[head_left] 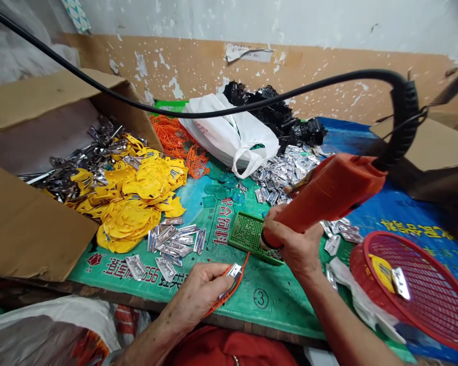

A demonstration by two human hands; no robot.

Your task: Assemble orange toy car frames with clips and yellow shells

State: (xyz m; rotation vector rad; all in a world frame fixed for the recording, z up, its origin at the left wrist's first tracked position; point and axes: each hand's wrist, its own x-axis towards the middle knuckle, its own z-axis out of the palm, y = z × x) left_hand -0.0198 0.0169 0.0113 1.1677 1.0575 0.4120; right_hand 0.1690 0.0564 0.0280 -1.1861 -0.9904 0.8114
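Note:
My left hand (198, 290) is closed at the table's front edge, pinching a small shiny metal plate (234, 272) together with a thin orange plastic frame (236, 290). My right hand (299, 246) wraps round an orange electric screwdriver (328, 190), which tilts down to the left. The tool's tip is hidden over a green perforated basket (248, 231) with small dark bits, possibly screws, at its near end. Left of the basket lie loose silvery metal plates (175, 241). A larger heap of such plates (286, 170) lies behind the screwdriver.
A thick black cable (213, 114) arches across from the screwdriver. At left, a cardboard box (34, 218) spills dark metal parts and yellow pieces (137, 203). Behind are orange frames (171, 137), a white bag (221, 127) and black parts (267, 101). A red basket (416, 244) stands right.

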